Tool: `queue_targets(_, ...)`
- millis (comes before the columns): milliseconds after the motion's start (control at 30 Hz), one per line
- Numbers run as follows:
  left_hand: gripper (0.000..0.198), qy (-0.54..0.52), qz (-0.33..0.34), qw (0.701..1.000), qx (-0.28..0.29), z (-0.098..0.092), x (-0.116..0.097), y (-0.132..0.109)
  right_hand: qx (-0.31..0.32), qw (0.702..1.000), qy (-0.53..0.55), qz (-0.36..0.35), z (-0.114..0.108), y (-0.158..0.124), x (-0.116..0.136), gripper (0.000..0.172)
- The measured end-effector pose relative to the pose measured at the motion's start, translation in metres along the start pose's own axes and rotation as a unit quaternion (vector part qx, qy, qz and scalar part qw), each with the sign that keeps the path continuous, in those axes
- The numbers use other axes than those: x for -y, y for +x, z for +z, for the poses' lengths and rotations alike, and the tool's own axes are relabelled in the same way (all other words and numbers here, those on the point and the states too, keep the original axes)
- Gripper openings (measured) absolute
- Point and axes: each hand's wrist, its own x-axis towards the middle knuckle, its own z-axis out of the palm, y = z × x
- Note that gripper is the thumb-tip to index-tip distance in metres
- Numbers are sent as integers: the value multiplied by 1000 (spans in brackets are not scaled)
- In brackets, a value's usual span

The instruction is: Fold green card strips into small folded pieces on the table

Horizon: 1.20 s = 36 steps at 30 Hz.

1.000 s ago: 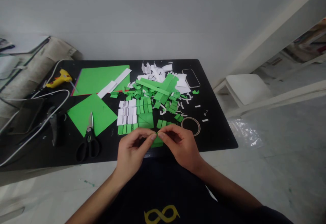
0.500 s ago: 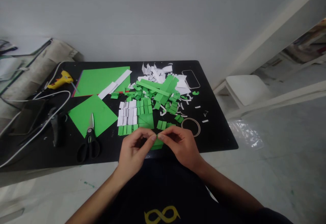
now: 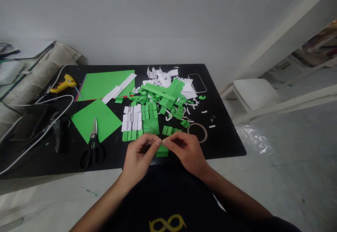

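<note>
Close to the table's front edge, my left hand and my right hand pinch a small green paper piece between thumbs and fingertips, the thumbs almost meeting. Its upper part is hidden by my fingers. Just beyond my left hand lies a square of folded strips, with white folded paper and green folded paper on a green base sheet. Small green folded pieces lie right behind my fingers, partly covered by my right hand.
Black scissors rest partly on a green square sheet. A yellow glue gun and white cable lie left. Green strips and white scraps are heaped behind. A tape ring sits right; a white stool stands beyond.
My right thumb has shifted slightly left, closer to the left one. The green paper piece between my hands has changed its tilt a little. Everything else lies as before.
</note>
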Motion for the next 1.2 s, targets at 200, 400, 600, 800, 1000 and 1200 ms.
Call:
queue_targets(200,12,17,5,1000,8,-1,2,1,5,1000,5,5,-1,0,-1,11)
queue_targets(400,12,0,-11,1000,7,0,3,1,5,1000,9,12,-1,0,-1,11)
queue_targets(600,14,-11,-21,1000,5,0,2,1,7,1000,18,12,-1,1,-3,14)
queue_targets(800,14,-9,-24,1000,9,-1,2,1,12,999,32,22,-1,0,-4,16)
queue_targets(1000,11,6,35,999,11,-6,2,5,67,995,59,32,-8,2,3,38)
queue_targets(1200,12,-83,20,995,49,-16,9,7,184,973,117,72,-16,12,-7,36)
